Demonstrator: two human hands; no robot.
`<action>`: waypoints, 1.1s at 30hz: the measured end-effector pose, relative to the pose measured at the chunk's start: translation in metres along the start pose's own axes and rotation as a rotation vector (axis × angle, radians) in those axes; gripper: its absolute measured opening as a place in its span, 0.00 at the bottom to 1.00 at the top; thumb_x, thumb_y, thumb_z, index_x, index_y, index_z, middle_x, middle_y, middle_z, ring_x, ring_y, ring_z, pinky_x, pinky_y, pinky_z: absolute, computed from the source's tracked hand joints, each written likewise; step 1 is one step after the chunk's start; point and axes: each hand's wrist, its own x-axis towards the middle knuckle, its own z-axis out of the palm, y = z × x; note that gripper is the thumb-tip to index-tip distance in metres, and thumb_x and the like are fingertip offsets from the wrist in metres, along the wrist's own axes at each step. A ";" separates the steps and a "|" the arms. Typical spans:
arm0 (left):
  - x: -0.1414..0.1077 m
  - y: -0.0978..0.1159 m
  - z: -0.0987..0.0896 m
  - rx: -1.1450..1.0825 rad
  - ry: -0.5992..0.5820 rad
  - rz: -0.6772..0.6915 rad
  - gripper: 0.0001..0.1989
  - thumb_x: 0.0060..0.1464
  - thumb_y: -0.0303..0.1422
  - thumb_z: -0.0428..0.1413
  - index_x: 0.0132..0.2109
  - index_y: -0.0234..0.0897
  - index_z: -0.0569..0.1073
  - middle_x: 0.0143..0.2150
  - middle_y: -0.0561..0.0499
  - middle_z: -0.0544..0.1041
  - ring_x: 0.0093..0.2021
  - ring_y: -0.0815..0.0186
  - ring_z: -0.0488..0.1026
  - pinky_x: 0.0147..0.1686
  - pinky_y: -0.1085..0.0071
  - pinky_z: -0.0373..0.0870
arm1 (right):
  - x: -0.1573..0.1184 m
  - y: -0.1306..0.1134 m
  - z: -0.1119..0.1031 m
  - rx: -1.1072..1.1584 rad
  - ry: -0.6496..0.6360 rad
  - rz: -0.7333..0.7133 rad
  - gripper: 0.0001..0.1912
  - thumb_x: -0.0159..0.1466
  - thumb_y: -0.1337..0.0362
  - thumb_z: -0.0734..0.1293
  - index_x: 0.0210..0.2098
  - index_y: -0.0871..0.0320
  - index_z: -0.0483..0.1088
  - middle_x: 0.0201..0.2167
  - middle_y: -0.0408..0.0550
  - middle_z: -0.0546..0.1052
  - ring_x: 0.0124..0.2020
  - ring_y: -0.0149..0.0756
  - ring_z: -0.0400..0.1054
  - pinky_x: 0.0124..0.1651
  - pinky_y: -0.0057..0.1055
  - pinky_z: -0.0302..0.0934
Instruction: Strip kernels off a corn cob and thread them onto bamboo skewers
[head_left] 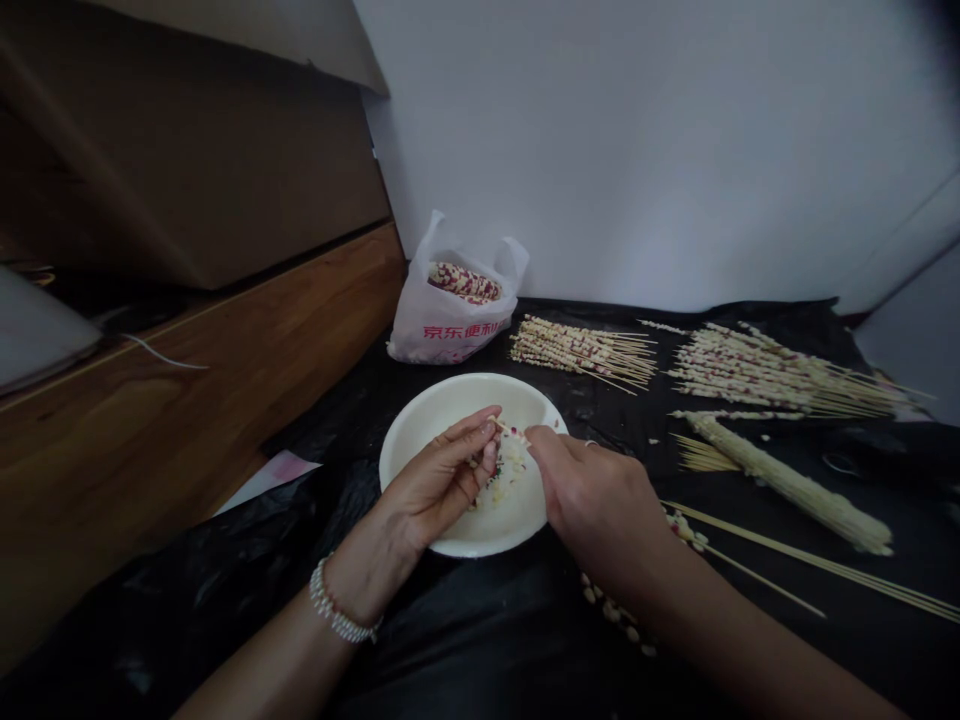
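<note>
Over a white bowl point(409, 420) holding loose corn kernels point(512, 470), my two hands meet at a short skewer threaded with cream and dark red kernels point(514, 432). Its left end is pinched between the thumb and fingertips of my left hand point(450, 465), whose other fingers curl below. My right hand point(592, 490) closes around the other end, hiding much of the skewer. A second partly threaded skewer point(757, 578) lies on the black plastic sheet point(480, 620), partly behind my right hand. More loose kernels point(611, 608) rest under my right forearm.
A white plastic bag point(420, 315) with speckled corn cobs point(465, 283) stands behind the bowl. Bundles of threaded skewers point(581, 350) point(780, 370) lie to the right. Nearer are a stripped cob point(795, 485) and bare sticks point(825, 562). A wooden board point(247, 360) borders the left; a white wall point(660, 150) rises behind.
</note>
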 end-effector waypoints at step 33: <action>0.002 0.000 -0.002 0.055 0.021 0.024 0.09 0.52 0.17 0.58 0.41 0.26 0.78 0.33 0.45 0.78 0.28 0.73 0.76 0.30 0.82 0.75 | 0.001 -0.001 -0.008 -0.057 -0.027 -0.020 0.05 0.58 0.73 0.68 0.33 0.58 0.69 0.23 0.44 0.76 0.21 0.37 0.71 0.23 0.31 0.43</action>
